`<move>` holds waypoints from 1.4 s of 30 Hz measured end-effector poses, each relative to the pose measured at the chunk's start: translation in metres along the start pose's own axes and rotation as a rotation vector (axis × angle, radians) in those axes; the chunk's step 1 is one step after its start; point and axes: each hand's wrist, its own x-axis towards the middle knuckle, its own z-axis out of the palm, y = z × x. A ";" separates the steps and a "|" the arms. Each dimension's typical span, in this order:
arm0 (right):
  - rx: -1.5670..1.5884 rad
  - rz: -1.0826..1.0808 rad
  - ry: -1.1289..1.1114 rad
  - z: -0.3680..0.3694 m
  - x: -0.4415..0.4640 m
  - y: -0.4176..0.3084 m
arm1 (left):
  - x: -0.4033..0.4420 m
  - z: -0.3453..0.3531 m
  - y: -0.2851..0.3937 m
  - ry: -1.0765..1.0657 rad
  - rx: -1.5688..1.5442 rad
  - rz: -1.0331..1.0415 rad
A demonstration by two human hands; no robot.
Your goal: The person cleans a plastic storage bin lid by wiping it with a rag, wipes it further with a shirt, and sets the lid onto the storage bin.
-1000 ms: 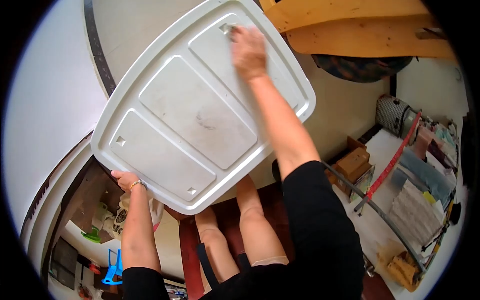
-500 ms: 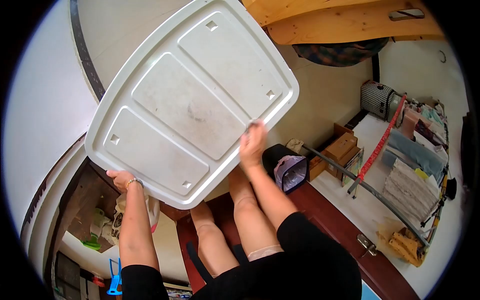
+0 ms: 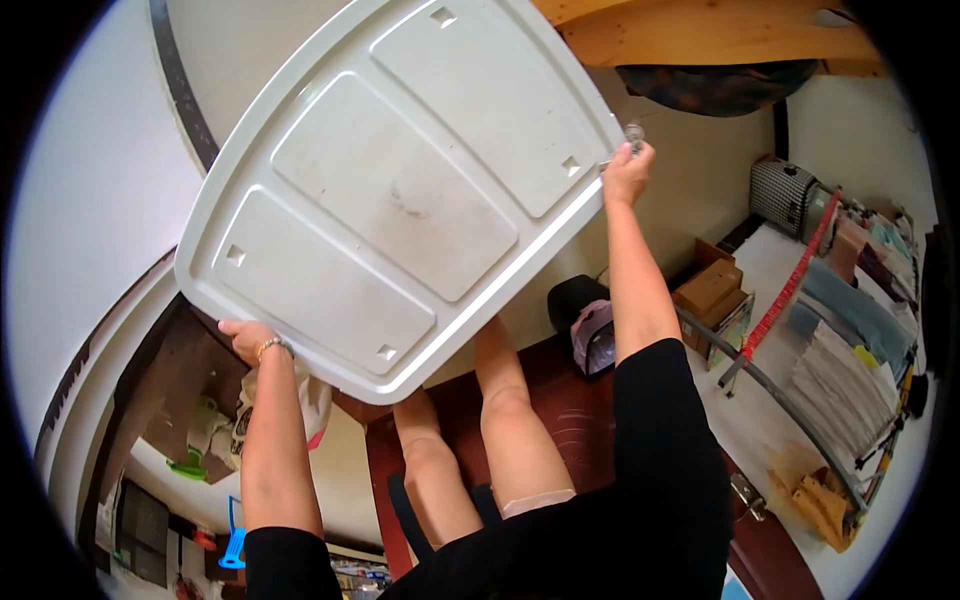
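A large off-white plastic storage box lid (image 3: pixel 400 190) is tilted in front of me, its three raised panels showing, with a grey smudge near the middle. My left hand (image 3: pixel 250 342), a beaded bracelet at its wrist, grips the lid's lower left edge with the fingers behind it. At the lid's right corner my right hand (image 3: pixel 627 175) is closed around a small shiny greyish thing (image 3: pixel 634 136), whose kind I cannot make out. That hand touches or is very near the rim.
Below are my legs and a dark red door (image 3: pixel 570 420). A lined bin (image 3: pixel 592 340) stands near cardboard boxes (image 3: pixel 708 288). On the right, a rack (image 3: pixel 800 425) carries folded cloths. A wooden frame (image 3: pixel 700 35) juts in above, and a blue plastic item (image 3: pixel 233 548) hangs lower left.
My right hand has moved up and right, from the lid's lower edge to its right corner, with the small greyish thing. The lid has shifted slightly up and right; my left hand keeps its grip.
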 end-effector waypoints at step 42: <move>0.062 -1.138 -0.490 -0.013 -0.224 -0.035 | -0.003 0.005 0.000 0.004 -0.054 0.074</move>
